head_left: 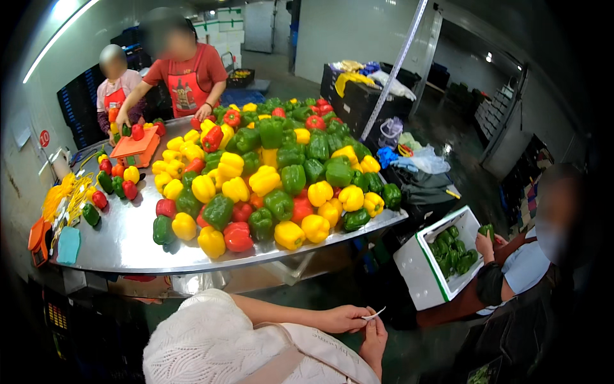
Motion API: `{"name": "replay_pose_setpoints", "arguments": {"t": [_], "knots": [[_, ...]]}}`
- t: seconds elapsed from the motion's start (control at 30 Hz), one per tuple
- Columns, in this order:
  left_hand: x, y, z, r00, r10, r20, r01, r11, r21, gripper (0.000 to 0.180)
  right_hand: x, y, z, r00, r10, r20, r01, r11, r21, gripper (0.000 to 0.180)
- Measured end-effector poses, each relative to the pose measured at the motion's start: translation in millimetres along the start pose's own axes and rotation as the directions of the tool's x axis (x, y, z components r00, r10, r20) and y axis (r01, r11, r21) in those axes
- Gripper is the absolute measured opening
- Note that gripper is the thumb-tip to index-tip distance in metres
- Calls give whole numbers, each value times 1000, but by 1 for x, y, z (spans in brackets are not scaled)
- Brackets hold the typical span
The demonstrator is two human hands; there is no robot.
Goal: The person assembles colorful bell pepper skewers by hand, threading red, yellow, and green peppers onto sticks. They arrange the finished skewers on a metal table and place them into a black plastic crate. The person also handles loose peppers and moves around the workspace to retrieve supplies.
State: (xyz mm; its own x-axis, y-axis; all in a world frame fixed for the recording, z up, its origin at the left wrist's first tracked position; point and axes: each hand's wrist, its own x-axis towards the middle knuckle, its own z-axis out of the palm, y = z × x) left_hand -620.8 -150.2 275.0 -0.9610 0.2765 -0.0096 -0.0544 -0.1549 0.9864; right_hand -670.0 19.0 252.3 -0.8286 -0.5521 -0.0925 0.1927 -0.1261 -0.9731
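Both hands meet at six o'clock; left hand (343, 318) and right hand (374, 339) pinch a small white strip (373, 314) taut between fingertips, apparently to peel it; pepper pile (275, 173) fills the steel table (128, 240) at twelve

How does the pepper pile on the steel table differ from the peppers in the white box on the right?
The pepper pile mixes green, yellow and red; the boxed peppers are all green. The pile lies loose and heaped on the steel table; the boxed ones sit inside the white box, which is tilted. Both are bell peppers.
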Motion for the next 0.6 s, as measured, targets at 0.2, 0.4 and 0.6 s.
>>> {"name": "replay_pose_setpoints", "arguments": {"t": [0.2, 0.4, 0.6], "knots": [[-4, -31, -28, 980, -147, 137, 148, 989, 1, 24, -8, -4, 34, 991, -86, -107, 52, 957, -286, 26], [-1, -111, -46, 897, -306, 318, 162, 899, 408, 52, -31, 6, 10, 858, -31, -513, 29, 1000, -11, 15], [-64, -225, -128, 428, -885, 183, 494, 399, 773, 69, -93, 15, -63, 692, 106, -714, -108, 993, 43, 16]]}}
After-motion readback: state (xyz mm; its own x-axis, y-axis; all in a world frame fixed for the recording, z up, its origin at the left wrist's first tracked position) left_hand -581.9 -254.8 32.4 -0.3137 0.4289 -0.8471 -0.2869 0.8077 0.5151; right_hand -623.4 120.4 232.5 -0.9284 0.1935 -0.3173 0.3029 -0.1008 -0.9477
